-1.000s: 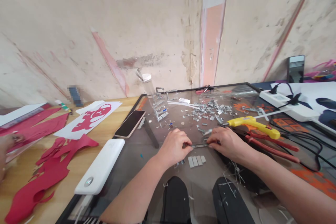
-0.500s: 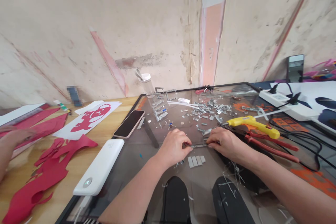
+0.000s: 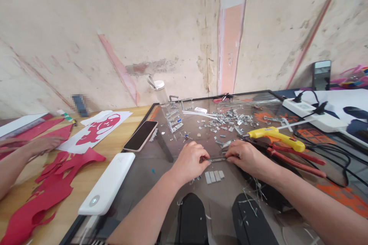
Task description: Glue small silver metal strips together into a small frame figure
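Between my two hands runs a thin grey metal strip (image 3: 217, 159), just above the glass tabletop. My left hand (image 3: 191, 161) pinches its left end between thumb and fingers. At the other end my right hand (image 3: 243, 155) is closed on it in the same way. Several flat grey rectangular pieces (image 3: 214, 177) lie in a row just below the strip. Beyond my hands a loose heap of small silvery metal pieces (image 3: 230, 118) is spread over the glass. Pliers with red handles (image 3: 297, 160) and a yellow glue gun (image 3: 276, 134) lie right of my right hand.
A white power bank (image 3: 107, 183) and a phone (image 3: 141, 136) lie to the left. A clear bottle (image 3: 161, 92) stands at the back. On the right is a white power strip (image 3: 314, 115) with black cables. Another person's hand (image 3: 43, 145) touches red sheets (image 3: 57, 183) at far left.
My hands keep the same hold on the strip, with hardly any movement. At far left, the other person's hand has moved right, over the red sheets.
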Motion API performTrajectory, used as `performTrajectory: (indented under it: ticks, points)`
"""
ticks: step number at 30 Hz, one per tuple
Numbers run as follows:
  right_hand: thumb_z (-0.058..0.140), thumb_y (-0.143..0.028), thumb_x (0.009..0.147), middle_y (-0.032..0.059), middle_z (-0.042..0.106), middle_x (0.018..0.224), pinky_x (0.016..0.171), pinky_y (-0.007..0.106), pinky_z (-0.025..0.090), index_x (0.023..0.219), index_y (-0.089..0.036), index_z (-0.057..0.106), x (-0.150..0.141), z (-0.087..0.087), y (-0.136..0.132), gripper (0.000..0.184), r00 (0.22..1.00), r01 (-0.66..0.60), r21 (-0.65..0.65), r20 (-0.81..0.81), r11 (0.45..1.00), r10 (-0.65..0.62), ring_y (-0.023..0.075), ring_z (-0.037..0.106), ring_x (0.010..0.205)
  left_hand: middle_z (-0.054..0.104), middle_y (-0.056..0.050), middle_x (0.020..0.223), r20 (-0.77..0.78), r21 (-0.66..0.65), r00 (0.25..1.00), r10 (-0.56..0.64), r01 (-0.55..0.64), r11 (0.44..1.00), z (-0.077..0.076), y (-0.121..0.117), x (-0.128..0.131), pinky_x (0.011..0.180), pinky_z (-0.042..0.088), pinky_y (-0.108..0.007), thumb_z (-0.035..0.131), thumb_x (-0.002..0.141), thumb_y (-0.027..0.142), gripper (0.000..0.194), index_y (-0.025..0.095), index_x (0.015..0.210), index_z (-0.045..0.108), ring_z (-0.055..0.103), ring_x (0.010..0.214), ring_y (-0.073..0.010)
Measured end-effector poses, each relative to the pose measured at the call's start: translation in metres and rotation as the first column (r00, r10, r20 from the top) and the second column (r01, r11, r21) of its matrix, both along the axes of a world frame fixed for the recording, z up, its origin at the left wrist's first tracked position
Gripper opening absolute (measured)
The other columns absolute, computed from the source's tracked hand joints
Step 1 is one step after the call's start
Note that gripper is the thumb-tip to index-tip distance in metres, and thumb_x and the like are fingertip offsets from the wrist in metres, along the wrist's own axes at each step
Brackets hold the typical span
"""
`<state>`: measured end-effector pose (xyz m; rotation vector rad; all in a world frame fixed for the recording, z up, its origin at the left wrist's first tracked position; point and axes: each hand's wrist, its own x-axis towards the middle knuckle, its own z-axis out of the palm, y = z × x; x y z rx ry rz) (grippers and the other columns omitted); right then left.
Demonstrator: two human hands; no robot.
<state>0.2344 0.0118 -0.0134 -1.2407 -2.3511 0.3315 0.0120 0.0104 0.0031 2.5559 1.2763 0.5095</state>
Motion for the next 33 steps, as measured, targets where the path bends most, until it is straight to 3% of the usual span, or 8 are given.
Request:
performTrajectory:
  ticks: [18,27,33]
  points:
    - [0.058,-0.009,0.076,0.0042,0.066,0.071,0.072,0.029,0.046,0.071,-0.019,0.072,-0.001,0.002,0.000,0.018,1.000,-0.015,0.002,0.008,1.000,0.015,0.0181,0.060,0.076,0.066,0.000,0.076,0.021,0.000,1.000,0.001,-0.001,1.000,0.000,-0.001,0.004,0.077,0.041,-0.031,0.064,0.076,0.021,0.006,0.022,0.079,0.069,0.054,0.082,-0.0188]
    - [0.061,-0.014,0.074,0.0046,0.067,0.076,0.073,0.030,0.044,0.080,-0.020,0.073,-0.002,0.011,-0.004,0.015,0.994,0.000,-0.025,0.109,1.000,0.003,0.0199,0.060,0.079,0.066,0.000,0.078,-0.017,0.001,1.000,-0.006,0.006,1.000,0.001,0.000,0.006,0.076,0.040,-0.032,0.064,0.076,0.020,0.007,0.023,0.078,0.070,0.054,0.082,-0.0191]
    - [0.055,-0.008,0.076,0.0047,0.068,0.078,0.075,0.030,0.045,0.083,-0.020,0.074,-0.002,0.009,-0.002,0.023,0.993,-0.031,-0.049,0.112,0.998,0.037,0.0194,0.060,0.080,0.066,0.000,0.078,-0.029,-0.007,1.000,-0.010,0.010,1.000,0.002,0.002,0.007,0.077,0.040,-0.032,0.064,0.076,0.020,0.008,0.024,0.079,0.070,0.054,0.083,-0.0191]
